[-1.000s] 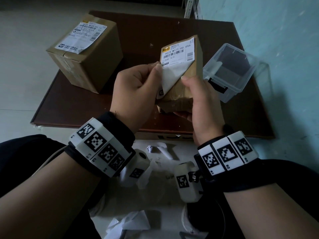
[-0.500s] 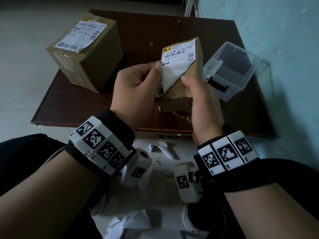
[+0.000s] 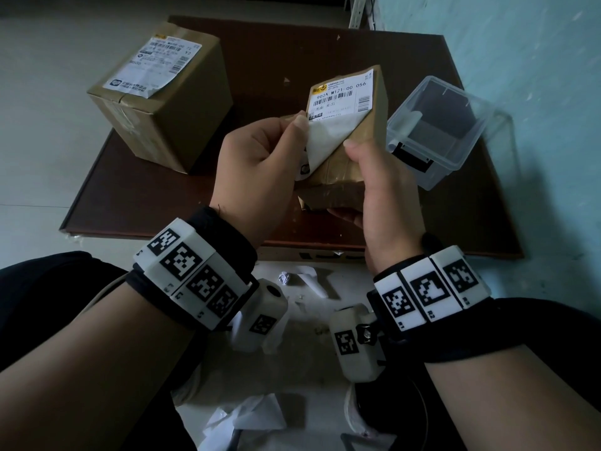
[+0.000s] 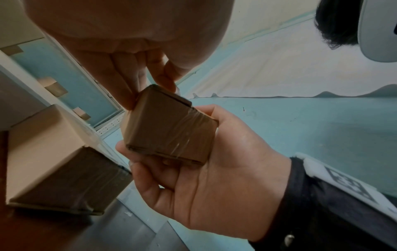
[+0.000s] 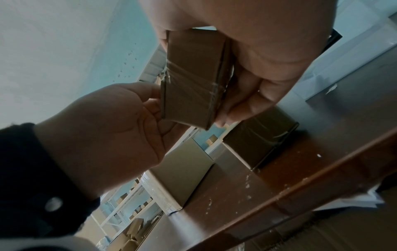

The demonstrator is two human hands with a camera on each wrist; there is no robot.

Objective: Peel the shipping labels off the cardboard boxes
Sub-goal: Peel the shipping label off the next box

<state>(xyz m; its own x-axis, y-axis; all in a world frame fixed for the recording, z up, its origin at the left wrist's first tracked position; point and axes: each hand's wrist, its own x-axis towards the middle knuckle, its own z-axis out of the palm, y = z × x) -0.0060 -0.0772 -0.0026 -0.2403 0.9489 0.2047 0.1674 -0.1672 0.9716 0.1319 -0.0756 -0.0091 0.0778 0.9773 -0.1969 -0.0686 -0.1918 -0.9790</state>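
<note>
My right hand grips a small taped cardboard box above the brown board, thumb on its front and fingers underneath. Its white shipping label still sticks at the top. The label's lower part is folded up with its blank back showing. My left hand pinches that loose flap between thumb and fingers. The left wrist view shows the box's taped underside cradled in the right hand. From the right wrist, the box sits between both hands.
A larger cardboard box with its own label stands at the board's back left. A clear plastic tub lies tilted at the right. Paper scraps litter the floor by my knees. A blue-green wall runs along the right.
Almost nothing differs: both hands keep their holds, the box wobbles slightly, and the peeled flap is about as large as before.
</note>
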